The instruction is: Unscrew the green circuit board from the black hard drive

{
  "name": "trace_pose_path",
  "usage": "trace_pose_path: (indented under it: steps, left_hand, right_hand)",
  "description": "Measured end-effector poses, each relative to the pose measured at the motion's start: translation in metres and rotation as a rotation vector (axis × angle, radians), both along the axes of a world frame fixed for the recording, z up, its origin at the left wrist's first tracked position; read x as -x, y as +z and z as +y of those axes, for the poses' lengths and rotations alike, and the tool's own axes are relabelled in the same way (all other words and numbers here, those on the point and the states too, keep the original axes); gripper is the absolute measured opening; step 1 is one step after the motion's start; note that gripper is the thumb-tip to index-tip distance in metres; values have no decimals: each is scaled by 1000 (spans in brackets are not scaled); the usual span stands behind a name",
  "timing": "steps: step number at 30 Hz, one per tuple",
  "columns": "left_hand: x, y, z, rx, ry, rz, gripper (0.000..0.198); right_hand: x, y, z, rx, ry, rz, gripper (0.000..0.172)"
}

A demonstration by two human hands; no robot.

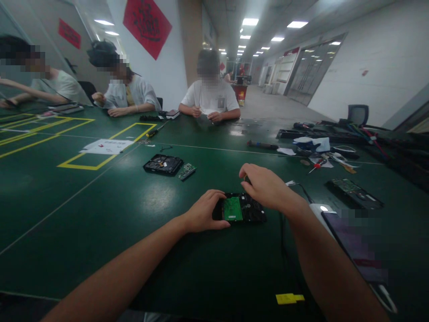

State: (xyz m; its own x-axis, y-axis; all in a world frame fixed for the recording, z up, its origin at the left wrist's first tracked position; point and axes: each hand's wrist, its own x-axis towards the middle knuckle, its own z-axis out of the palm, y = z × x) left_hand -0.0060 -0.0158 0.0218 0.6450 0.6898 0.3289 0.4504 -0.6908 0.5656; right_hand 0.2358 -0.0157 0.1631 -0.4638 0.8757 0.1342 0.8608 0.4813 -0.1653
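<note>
Left hand (204,212) grips the left end of a hard drive (241,209) lying circuit-board-up near the surface's (100,210) near edge, long axis running left to right. Right hand (264,185) hovers curled over the drive's far right corner, fingertips pinched downward; whether it holds anything cannot be told.

The only view comes from the person's head and looks forward and down along both forearms. It sits close to the left hand (203,211) and the right hand (266,185), which meet at the hard drive (241,209) just below the centre. The wide lens bows the green table (100,214) at the edges, and it reaches across to three seated people (209,98) on the far side and down the corridor (268,100) behind them.
</note>
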Motion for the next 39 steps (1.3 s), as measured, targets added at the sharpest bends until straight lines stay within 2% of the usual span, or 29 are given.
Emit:
trace_pose_path:
  steps: [8, 15, 27, 33, 39]
  left_hand:
    - [1, -1, 1, 6, -7, 20, 79]
    - [1, -2, 2, 1, -12, 22, 79]
    - [0, 2, 0, 10, -10, 9, 78]
    - [0, 3, -1, 16, -4, 7, 76]
    - [0, 4, -1, -14, -11, 20, 76]
  right_hand:
    - [1, 6, -5, 34, 10, -18, 20]
    - [3, 5, -3, -19, -92, -64, 19]
    - [4, 6, -5, 3, 21, 13, 12]
    - [-1, 5, -3, 18, 32, 22, 20]
    - [-1, 5, -3, -2, 19, 28, 20]
